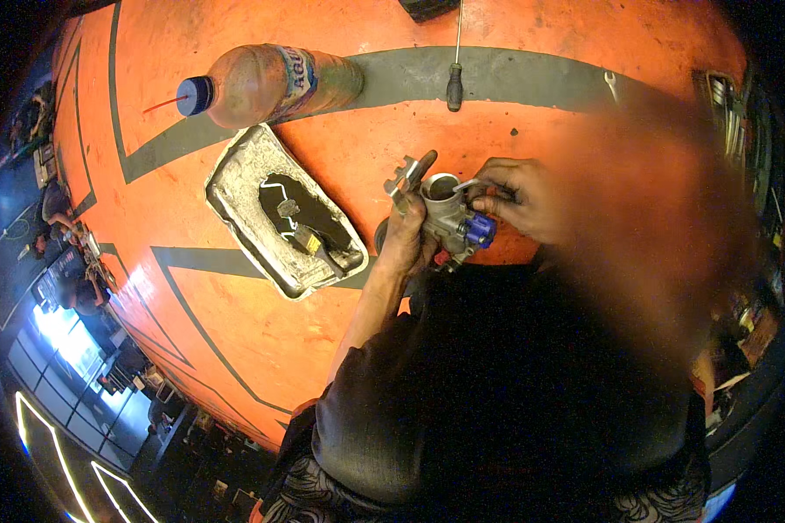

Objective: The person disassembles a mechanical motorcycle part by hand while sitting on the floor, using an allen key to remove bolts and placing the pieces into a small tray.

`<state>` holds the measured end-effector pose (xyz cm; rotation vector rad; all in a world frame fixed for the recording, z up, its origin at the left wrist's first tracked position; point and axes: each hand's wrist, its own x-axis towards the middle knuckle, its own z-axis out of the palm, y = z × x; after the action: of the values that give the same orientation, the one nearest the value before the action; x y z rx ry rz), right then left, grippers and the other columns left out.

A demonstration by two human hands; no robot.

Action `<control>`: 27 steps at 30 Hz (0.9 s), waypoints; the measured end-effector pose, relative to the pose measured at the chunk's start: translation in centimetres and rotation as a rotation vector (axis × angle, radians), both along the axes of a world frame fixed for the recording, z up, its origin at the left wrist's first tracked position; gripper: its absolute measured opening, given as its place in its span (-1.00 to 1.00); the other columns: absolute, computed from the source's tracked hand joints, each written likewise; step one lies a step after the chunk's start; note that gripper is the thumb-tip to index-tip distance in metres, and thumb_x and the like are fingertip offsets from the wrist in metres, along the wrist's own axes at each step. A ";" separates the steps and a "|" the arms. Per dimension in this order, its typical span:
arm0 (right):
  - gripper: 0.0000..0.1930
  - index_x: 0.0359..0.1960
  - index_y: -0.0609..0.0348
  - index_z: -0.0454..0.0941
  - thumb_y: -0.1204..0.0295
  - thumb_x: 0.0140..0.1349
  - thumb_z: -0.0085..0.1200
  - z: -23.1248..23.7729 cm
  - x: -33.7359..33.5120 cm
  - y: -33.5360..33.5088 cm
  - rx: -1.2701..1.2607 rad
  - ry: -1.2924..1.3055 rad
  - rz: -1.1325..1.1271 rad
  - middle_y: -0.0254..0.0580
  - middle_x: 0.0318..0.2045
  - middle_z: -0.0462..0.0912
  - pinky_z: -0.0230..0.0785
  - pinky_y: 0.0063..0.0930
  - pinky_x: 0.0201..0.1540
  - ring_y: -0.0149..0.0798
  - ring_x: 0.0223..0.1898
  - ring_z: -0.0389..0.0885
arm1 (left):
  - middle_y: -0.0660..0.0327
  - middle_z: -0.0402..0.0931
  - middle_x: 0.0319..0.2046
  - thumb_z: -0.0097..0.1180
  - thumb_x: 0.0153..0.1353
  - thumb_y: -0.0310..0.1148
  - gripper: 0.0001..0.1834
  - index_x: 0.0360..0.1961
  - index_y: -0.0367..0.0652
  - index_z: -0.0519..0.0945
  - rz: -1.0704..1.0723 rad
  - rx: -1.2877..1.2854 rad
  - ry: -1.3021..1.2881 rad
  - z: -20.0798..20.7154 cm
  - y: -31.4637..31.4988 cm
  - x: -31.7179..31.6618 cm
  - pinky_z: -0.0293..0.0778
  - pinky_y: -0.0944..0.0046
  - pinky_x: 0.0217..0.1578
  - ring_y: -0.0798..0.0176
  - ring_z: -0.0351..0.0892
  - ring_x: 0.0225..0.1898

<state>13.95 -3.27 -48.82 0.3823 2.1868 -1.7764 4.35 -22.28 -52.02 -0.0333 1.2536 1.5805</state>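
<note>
A grey metal throttle body with a round open bore facing up sits in my left hand, whose fingers are wrapped round its left side. A blue plastic part is fixed on its right, and a small red piece shows low down. Beside my left fingertips is a flat silver bracket; whether it joins the throttle body I cannot tell. My right hand pinches a thin, short metal piece at the rim of the bore. Its exact kind is too small to make out.
Left of my hands stands a pale tray with dark liquid, a brush and a bent wire. Behind it lies a plastic bottle. A screwdriver and a wrench lie farther back. A large blur covers the right side.
</note>
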 end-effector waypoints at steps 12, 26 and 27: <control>-0.72 -0.13 0.26 0.57 0.29 0.29 0.02 -0.9 1.1 -2.3 0.026 -0.057 -0.398 0.03 -0.41 0.62 0.44 -0.27 -0.21 -0.05 -0.36 0.63 | 0.13 0.54 -0.21 -0.72 0.25 0.41 -0.04 0.13 -0.16 0.45 -0.170 -0.423 0.239 -0.9 1.5 -0.4 0.49 0.25 -0.16 0.22 0.54 -0.24; -0.72 -0.41 0.29 0.59 0.29 0.25 0.00 -0.7 0.1 -4.0 0.233 -0.158 -0.200 0.20 -0.56 0.58 0.43 0.04 -0.29 0.21 -0.48 0.58 | 0.05 0.47 -0.28 -0.46 0.47 -0.03 -0.43 -0.03 -0.40 0.37 -0.011 -0.249 0.354 -2.7 1.8 1.0 0.44 0.22 -0.19 0.19 0.46 -0.31; -0.72 -0.41 0.29 0.59 0.29 0.25 0.00 -0.5 0.0 -4.0 0.232 -0.157 -0.200 0.20 -0.56 0.58 0.43 0.04 -0.29 0.21 -0.48 0.58 | 0.05 0.47 -0.28 -0.46 0.47 -0.03 -0.43 -0.03 -0.40 0.37 -0.011 -0.250 0.355 -2.6 1.7 1.0 0.44 0.22 -0.19 0.19 0.46 -0.31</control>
<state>13.93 -7.31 -49.34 0.7917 2.3134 -1.5269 5.40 -20.53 -54.65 0.0997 1.7207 1.4509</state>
